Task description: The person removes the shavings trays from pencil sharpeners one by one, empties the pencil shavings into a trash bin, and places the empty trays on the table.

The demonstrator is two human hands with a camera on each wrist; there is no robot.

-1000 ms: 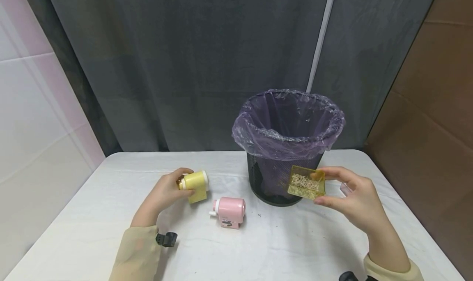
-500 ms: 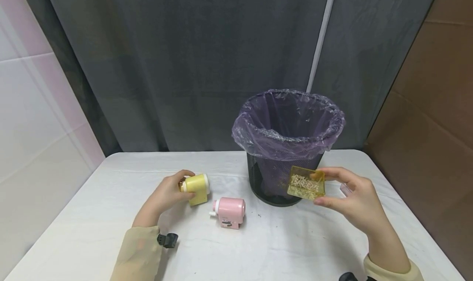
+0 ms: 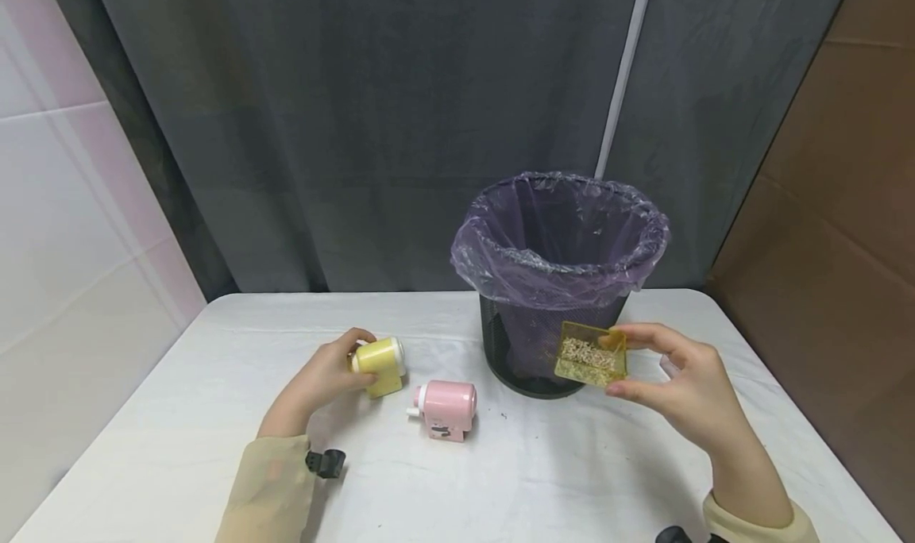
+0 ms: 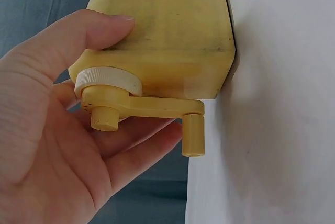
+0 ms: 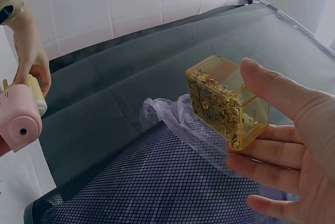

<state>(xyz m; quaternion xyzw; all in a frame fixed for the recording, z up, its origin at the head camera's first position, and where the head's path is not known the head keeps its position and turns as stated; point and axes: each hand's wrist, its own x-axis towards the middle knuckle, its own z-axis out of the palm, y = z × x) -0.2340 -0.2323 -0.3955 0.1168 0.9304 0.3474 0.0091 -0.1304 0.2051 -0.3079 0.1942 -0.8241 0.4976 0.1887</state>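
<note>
On the left, my left hand [image 3: 327, 372] grips a yellow crank pencil sharpener [image 3: 380, 360]. The left wrist view shows its crank handle [image 4: 162, 107] and its base against or just above the white cloth. My right hand [image 3: 689, 380] pinches a see-through yellow shavings drawer [image 3: 590, 354] between thumb and fingers, in front of the bin. Pencil shavings [image 5: 212, 101] lie inside this tilted drawer. Between the hands, a pink crank pencil sharpener [image 3: 449, 404] stands on the table. A pale pinkish clear piece [image 3: 669, 366] shows partly behind the right hand.
A black mesh bin [image 3: 495, 336] with a purple plastic liner [image 3: 557, 285] stands at the back right of the white-covered table [image 3: 500, 487]. A few dark specks lie near its foot. A grey curtain [image 3: 357, 130] hangs behind.
My left hand has lowered the yellow pencil sharpener slightly and brought it more upright. The right hand and the shavings drawer stay nearly where they were.
</note>
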